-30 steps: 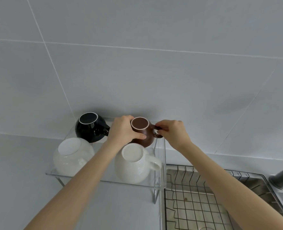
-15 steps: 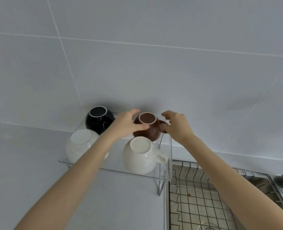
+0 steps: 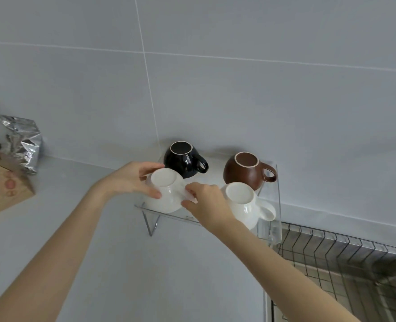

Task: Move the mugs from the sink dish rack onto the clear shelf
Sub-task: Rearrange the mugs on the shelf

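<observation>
Four rounded ceramic mugs were seen upside down on the clear acrylic shelf (image 3: pixel 278 201): a glossy black mug (image 3: pixel 185 161) and a matte brown mug (image 3: pixel 248 171) at the back, a white mug on the left (image 3: pixel 165 194) and a white mug on the right (image 3: pixel 246 205) at the front. The wire dish rack in the sink (image 3: pixel 345 259), as far as it was shown, was seen without mugs, so the task was judged nearly complete.

The step in hand was judged to be the straightening of the left white mug. It would be done well if the mug were turned slowly, kept flat on its rim, and kept back from the shelf's front edge and clear of the black mug just behind.

The left hand (image 3: pixel 132 180) was curled around the mug's far side, thumb on the near side. The right hand (image 3: pixel 206 203) was pinched narrowly at the mug's right side, apparently on its handle, which was hidden. Both were closed on that mug.
</observation>
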`<state>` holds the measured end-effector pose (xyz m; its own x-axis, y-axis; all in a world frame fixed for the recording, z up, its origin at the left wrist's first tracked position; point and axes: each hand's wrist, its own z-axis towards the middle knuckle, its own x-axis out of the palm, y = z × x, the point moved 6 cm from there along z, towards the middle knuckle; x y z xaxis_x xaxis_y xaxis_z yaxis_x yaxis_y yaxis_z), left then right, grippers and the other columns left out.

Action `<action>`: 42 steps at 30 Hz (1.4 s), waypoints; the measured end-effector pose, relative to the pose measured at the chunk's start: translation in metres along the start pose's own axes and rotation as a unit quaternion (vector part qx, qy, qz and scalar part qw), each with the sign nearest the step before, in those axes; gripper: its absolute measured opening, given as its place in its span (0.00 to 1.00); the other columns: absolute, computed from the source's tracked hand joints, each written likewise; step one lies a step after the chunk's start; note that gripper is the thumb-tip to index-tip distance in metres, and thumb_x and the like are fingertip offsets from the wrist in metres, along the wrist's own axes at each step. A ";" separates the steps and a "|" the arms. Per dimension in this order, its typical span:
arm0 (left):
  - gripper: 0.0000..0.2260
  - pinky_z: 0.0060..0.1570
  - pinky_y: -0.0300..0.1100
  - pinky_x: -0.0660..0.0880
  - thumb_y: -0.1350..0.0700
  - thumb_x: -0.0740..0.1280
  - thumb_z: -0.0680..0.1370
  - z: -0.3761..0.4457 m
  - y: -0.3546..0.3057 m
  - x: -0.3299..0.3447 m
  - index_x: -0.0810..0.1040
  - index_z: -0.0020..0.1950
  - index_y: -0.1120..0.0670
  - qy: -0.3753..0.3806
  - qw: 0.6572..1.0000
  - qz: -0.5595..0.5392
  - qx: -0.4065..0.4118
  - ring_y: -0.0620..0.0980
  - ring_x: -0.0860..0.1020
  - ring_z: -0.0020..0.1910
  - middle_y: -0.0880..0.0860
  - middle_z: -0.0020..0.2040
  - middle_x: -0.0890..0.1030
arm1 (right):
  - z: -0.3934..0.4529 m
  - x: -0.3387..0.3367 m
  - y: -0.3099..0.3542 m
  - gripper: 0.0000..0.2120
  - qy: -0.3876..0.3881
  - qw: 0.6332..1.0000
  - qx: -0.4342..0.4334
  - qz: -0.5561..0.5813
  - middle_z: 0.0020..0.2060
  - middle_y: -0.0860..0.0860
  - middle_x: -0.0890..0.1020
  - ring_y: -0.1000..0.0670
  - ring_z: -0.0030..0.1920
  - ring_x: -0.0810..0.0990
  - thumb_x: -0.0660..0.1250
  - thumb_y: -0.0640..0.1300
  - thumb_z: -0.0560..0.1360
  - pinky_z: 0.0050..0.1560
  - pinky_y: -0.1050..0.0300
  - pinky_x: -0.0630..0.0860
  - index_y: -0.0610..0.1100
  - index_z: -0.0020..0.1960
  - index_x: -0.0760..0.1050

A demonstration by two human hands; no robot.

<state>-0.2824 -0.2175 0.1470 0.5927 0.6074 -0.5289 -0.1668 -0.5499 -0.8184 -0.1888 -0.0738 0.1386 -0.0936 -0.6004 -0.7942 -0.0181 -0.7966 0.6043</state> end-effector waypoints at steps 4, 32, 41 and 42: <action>0.34 0.53 0.26 0.73 0.66 0.78 0.58 0.004 0.010 0.001 0.74 0.62 0.51 -0.023 0.999 -0.022 0.021 0.31 0.78 0.49 0.36 0.49 0.81 | 0.006 0.002 -0.003 0.09 -0.021 1.000 0.010 -0.004 0.45 0.39 0.82 0.37 0.47 0.76 0.63 0.38 0.72 0.43 0.50 0.70 0.37 0.50 0.76; 0.42 0.59 0.42 0.72 0.38 0.74 0.47 0.013 -0.004 -0.011 0.73 0.59 0.47 -0.055 0.996 0.065 -0.023 0.46 0.78 0.54 0.47 0.54 0.81 | 0.057 -0.047 -0.006 0.08 -0.053 0.996 0.026 0.071 0.45 0.40 0.85 0.43 0.48 0.81 0.67 0.38 0.70 0.53 0.56 0.74 0.37 0.47 0.79; 0.33 0.59 0.32 0.68 0.66 0.75 0.63 0.096 -0.012 -0.023 0.70 0.65 0.54 -0.016 0.999 -0.009 0.037 0.40 0.71 0.62 0.40 0.58 0.77 | 0.109 -0.034 -0.039 0.09 -0.018 0.996 0.079 -0.047 0.42 0.36 0.82 0.36 0.44 0.80 0.67 0.35 0.66 0.42 0.49 0.77 0.33 0.46 0.77; 0.27 0.53 0.27 0.70 0.69 0.74 0.64 0.098 -0.011 -0.021 0.74 0.59 0.51 -0.008 0.999 -0.025 0.042 0.35 0.75 0.55 0.34 0.49 0.81 | 0.112 -0.033 -0.041 0.07 -0.011 0.996 0.073 -0.057 0.40 0.35 0.81 0.36 0.42 0.79 0.67 0.34 0.65 0.39 0.50 0.75 0.33 0.43 0.77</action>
<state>-0.3702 -0.1680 0.1447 0.5889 0.6429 -0.4898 -0.2026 -0.4692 -0.8595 -0.2962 -0.0140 0.1470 -0.1035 -0.5038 -0.8576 -0.1746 -0.8396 0.5143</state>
